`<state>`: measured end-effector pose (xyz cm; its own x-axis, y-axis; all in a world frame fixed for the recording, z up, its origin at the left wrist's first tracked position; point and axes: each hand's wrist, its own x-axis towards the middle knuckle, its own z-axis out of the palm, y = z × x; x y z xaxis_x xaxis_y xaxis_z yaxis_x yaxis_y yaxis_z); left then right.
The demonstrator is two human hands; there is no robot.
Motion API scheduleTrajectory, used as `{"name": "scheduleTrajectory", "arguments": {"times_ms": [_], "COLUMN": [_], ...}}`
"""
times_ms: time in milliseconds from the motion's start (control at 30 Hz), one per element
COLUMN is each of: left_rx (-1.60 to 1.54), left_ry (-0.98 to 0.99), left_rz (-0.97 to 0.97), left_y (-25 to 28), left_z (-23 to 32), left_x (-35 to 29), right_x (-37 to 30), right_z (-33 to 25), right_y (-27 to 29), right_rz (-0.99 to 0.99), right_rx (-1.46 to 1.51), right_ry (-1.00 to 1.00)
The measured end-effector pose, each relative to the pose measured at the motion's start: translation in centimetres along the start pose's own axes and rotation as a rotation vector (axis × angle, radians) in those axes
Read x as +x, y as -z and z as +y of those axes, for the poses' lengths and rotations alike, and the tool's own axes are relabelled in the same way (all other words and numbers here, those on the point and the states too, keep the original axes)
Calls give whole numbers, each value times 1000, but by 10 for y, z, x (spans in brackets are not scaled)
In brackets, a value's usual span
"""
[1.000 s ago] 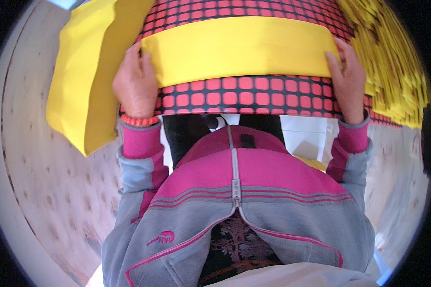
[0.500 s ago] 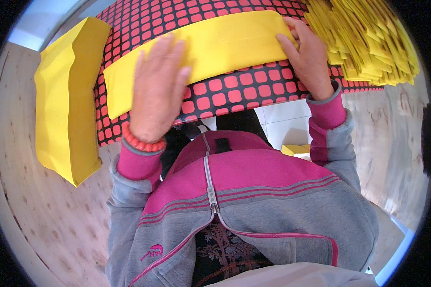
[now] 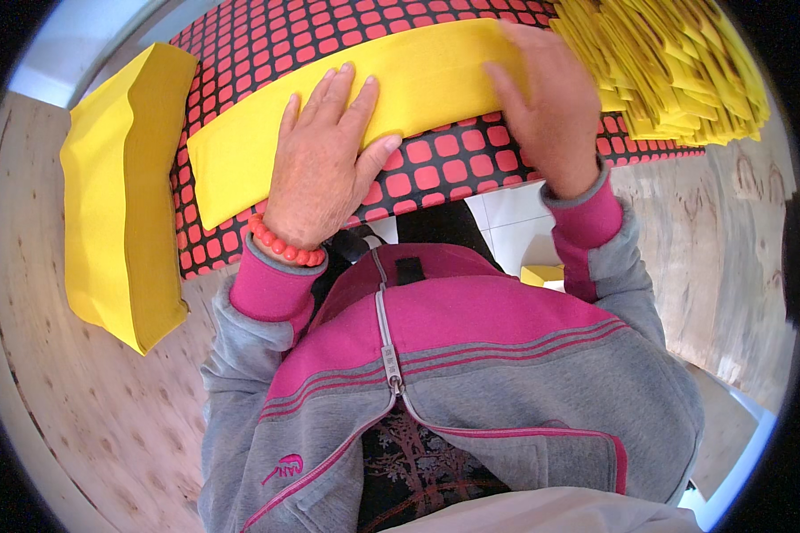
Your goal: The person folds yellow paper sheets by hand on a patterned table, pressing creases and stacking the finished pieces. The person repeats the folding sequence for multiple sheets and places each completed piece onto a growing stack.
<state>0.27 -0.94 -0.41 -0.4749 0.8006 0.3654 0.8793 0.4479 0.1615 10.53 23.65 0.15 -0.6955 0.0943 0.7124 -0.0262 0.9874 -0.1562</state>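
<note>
A long flat folded strip of yellow material [image 3: 427, 75], paper or cloth, lies across a red-and-black checked mat [image 3: 418, 173]. My left hand [image 3: 320, 155] rests flat on the strip's left half, palm down, fingers spread and thumb out toward the right. Over the strip's right end is my right hand [image 3: 551, 102]. It is blurred by motion, with its thumb apart from the fingers; whether it grips the edge cannot be made out. Red beads circle my left wrist.
A thick folded yellow stack [image 3: 124, 195] stands at the mat's left edge, on a pale wooden surface [image 3: 98, 400]. Many folded yellow pieces [image 3: 676, 71] are heaped at the far right. Another small yellow item [image 3: 542, 275] shows low down, past the mat's front edge.
My left hand has slid to the right along the strip and now lies still. My right hand has shifted left, inward from the strip's right end.
</note>
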Motion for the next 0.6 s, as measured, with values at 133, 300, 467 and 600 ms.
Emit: {"name": "scheduleTrajectory", "arguments": {"times_ms": [133,300,467,600], "left_rx": [-3,8,36,77], "left_ry": [23,46,86,93], "left_rz": [10,40,-4,3], "left_y": [-1,-1,2,1], "left_z": [1,4,6,10], "left_x": [2,4,6,6], "right_x": [-5,-7,-17,-15], "right_z": [-47,-62,-64,-54], "right_y": [-18,-22,-2,3], "right_rz": [-105,-238,-321,-204], "right_rx": [197,261,393,261], "right_ry": [171,203,114,39]}}
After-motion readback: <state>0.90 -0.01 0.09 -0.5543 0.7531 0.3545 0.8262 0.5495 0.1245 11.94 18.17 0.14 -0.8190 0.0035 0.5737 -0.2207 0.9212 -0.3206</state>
